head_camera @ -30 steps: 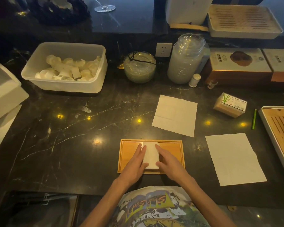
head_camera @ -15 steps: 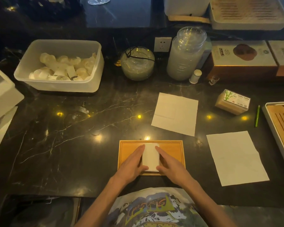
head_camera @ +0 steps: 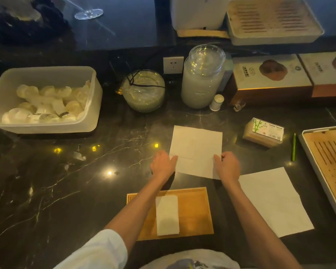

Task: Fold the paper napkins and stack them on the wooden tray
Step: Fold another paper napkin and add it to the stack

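I count three napkins, one tray. Folded napkin [head_camera: 167, 216] lies on wooden tray [head_camera: 194, 210], left of centre. Two flat on tabletop [head_camera: 66, 181]: far napkin [head_camera: 196, 152] beyond tray, spare napkin [head_camera: 273, 200] to tray's right. Right grip [head_camera: 227, 166] pinches far napkin's right edge. Left grip [head_camera: 164, 166] sits at its left edge; I cannot tell if clamped.

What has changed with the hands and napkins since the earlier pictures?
Both hands left the folded napkin on the wooden tray and moved forward; left hand and right hand now meet the side edges of the middle unfolded napkin, grip unclear. Folded napkin, tray and the other unfolded napkin stayed put.
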Available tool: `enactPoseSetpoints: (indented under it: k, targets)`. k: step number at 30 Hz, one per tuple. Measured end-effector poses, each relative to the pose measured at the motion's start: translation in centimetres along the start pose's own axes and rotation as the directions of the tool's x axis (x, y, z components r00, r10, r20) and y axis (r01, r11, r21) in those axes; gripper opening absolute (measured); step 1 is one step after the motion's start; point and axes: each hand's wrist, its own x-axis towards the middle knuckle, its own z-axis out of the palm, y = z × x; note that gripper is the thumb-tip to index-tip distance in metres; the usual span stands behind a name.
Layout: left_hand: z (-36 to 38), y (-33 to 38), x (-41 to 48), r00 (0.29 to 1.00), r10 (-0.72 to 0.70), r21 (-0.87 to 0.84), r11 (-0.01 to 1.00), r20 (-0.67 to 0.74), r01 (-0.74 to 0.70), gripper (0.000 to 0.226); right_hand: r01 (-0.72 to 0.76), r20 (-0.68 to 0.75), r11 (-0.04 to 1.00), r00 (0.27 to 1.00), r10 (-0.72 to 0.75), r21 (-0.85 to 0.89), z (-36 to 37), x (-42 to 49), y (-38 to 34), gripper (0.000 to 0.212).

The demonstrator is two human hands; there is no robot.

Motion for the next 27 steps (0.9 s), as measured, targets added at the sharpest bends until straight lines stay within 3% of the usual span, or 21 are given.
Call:
enactPoseSetpoints:
  k: [3, 7, 9, 10, 11, 12, 13, 14, 15, 18, 20, 22, 25, 27]
  targets:
    - [1.4, 1.1, 0.7, 0.999, -0.037, 0.099, 0.994, -0.038, 0.040, 0.044, -0.006, -0.049, 0.995, 0.999, 0.001, -0.102, 1.3, 0.8, -0.1, 0.020]
    - [1.5, 1.3, 1.1, 0.999, -0.036, 0.103, 0.994, 0.000, 0.036, 0.029, -0.016, -0.080, 0.997, 0.997, 0.009, -0.077, 2.2, 0.4, 0.1, 0.013]
    - [0.1, 1.1, 1.4, 0.990, -0.037, -0.061, 0.997, 0.137, 0.045, 0.024, -0.021, -0.023, 1.000, 1.000, 0.021, 0.010, 1.7, 0.3, 0.3, 0.009]
    - [-1.0, 1.0, 1.4, 0.975, -0.024, -0.266, 0.960, 0.223, 0.085, 0.024, -0.053, 0.038, 0.994, 0.998, 0.049, 0.100, 1.1, 0.4, 0.4, 0.006]
    - [-2.1, 1.0, 1.2, 0.950, 0.016, -0.546, 0.821, 0.311, 0.165, 0.025, -0.112, 0.123, 0.970, 0.989, 0.087, 0.215, 0.4, 0.2, 0.2, 0.004]
    - [-3.2, 0.8, 0.7, 0.930, 0.101, -0.788, 0.567, 0.353, 0.238, 0.026, -0.189, 0.218, 0.921, 0.969, 0.119, 0.340, -0.5, -0.3, 0.0, 0.005]
    - [-4.1, 0.4, 0.1, 0.927, 0.173, -0.917, 0.289, 0.332, 0.274, 0.031, -0.269, 0.308, 0.848, 0.942, 0.132, 0.457, -1.4, -1.1, -0.3, 0.005]
    - [-4.6, -0.1, -0.4, 0.936, 0.200, -0.957, 0.099, 0.289, 0.274, 0.040, -0.324, 0.372, 0.775, 0.920, 0.125, 0.543, -2.2, -2.2, -0.7, 0.005]
    - [-4.7, -0.6, -1.2, 0.941, 0.198, -0.962, 0.026, 0.273, 0.273, 0.050, -0.352, 0.405, 0.720, 0.908, 0.107, 0.598, -2.8, -3.6, -1.0, 0.005]
    - [-3.6, -1.2, -4.2, 0.891, 0.232, -0.920, 0.138, 0.390, 0.366, 0.069, -0.376, 0.463, 0.612, 0.886, 0.018, 0.695, -3.6, -8.2, -1.4, 0.008]
    - [-2.7, -1.3, -6.3, 0.857, 0.252, -0.892, 0.184, 0.449, 0.413, 0.062, -0.384, 0.510, 0.611, 0.860, -0.038, 0.693, -3.5, -11.3, -1.3, 0.009]
    - [-2.3, -1.2, -7.5, 0.872, 0.229, -0.895, 0.221, 0.434, 0.387, 0.046, -0.361, 0.552, 0.698, 0.832, -0.058, 0.618, -3.5, -13.7, -0.9, 0.011]
    - [-3.0, -0.7, -8.6, 0.914, 0.171, -0.869, 0.414, 0.368, 0.272, 0.039, -0.290, 0.597, 0.824, 0.799, -0.071, 0.487, -4.1, -15.7, 0.6, 0.022]
    - [-4.1, -0.6, -9.6, 0.916, 0.185, -0.836, 0.502, 0.356, 0.223, 0.037, -0.218, 0.517, 0.858, 0.854, -0.063, 0.466, -4.9, -15.9, 2.0, 0.034]
